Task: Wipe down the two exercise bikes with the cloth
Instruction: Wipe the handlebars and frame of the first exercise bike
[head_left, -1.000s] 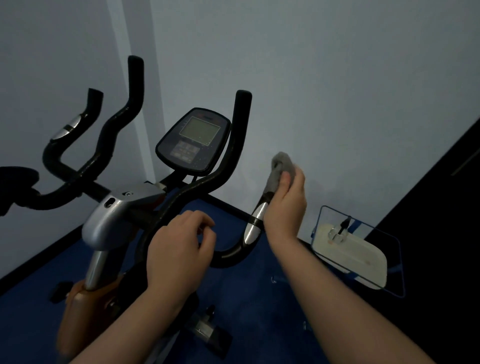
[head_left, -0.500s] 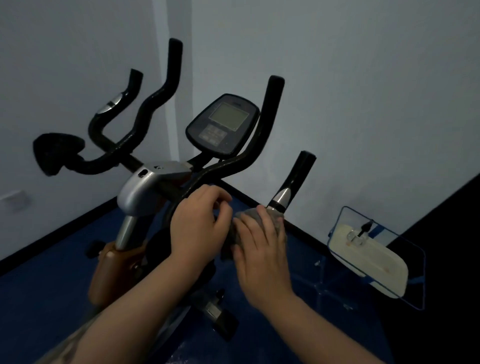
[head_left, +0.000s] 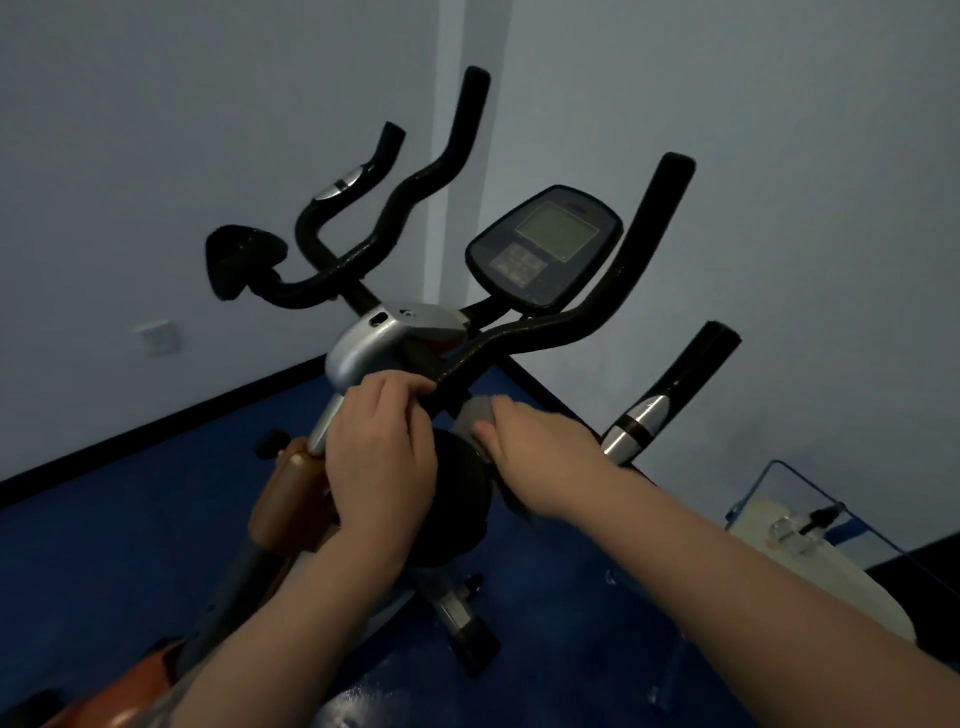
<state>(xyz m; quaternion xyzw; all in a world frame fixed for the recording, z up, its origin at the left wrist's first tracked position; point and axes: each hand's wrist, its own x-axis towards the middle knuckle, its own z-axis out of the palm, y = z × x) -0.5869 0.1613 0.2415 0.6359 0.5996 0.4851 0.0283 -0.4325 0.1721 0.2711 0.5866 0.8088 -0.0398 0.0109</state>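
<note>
Cloth (head_left: 475, 415) under right hand (head_left: 540, 457), fingers clamped on it | handlebar (head_left: 524, 332) rises far-right | left hand (head_left: 382, 457) grips bar, nearer stem

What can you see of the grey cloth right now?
Only a small part of the grey cloth shows: a soft, bunched grey wad, slightly blurred. It sits under the right hand, whose fingers press it against the black handlebar near the centre of the bike. The left hand grips the bar just beside it. The rest of the cloth is hidden by the hand.
</note>
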